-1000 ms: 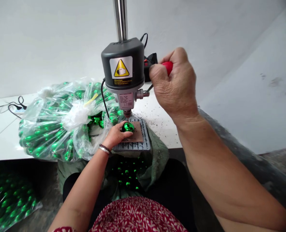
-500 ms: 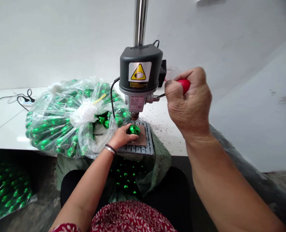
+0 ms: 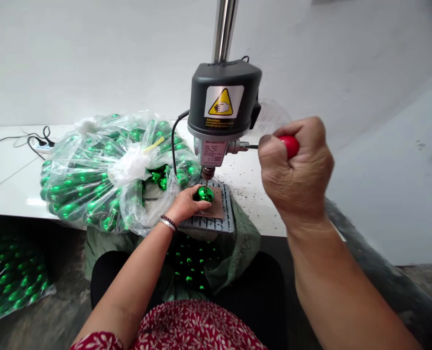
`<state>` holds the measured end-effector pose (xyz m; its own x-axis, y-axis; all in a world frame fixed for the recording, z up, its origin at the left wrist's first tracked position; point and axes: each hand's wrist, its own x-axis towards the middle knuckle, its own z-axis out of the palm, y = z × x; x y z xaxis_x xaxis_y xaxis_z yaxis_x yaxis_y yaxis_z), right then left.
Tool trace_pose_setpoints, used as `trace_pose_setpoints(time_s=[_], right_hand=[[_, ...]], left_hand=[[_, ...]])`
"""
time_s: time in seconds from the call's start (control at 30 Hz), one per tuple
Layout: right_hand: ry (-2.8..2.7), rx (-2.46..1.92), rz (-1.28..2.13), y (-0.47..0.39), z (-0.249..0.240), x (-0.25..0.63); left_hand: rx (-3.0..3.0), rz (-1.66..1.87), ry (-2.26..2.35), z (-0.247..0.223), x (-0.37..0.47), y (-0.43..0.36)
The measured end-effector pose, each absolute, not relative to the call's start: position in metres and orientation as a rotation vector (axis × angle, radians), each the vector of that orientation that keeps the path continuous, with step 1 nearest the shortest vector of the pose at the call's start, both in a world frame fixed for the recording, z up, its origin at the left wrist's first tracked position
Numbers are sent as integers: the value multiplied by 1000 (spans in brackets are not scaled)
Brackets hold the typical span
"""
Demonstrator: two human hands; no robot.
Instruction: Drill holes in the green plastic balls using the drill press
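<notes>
A shiny green ball [image 3: 205, 194] rests on a brown board [image 3: 218, 206] on the grey base of a drill press [image 3: 225, 97]. My left hand [image 3: 186, 204] holds the ball from the left, thumb in front and fingers behind. The drill's tip comes down at the top of the ball; whether it is inside the ball I cannot tell. To the right of the drill head, my right hand [image 3: 296, 167] is closed around the red knob [image 3: 291, 146] at the end of the lever.
A clear plastic bag [image 3: 130, 167] of green balls lies on the white table [image 3: 4, 170] at the left. Another bag [image 3: 11, 277] sits low at the left. More green balls show below the base, beside green cloth [image 3: 243, 253]. Dark crumbs lie right of the base.
My right hand and the lever knob are lower and further right. The drill press appears shifted right and tilted as the view moves. My left hand still holds the ball.
</notes>
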<state>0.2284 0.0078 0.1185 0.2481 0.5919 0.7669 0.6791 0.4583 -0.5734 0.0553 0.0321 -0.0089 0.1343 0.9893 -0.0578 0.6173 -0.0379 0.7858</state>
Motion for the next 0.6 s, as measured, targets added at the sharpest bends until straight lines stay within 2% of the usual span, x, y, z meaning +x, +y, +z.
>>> trace_pose_setpoints(time_s=[0.6], right_hand=[[-1316,-1166,-199,-1,82,220]], left_hand=[[1719,756,1477,-18,53,33]])
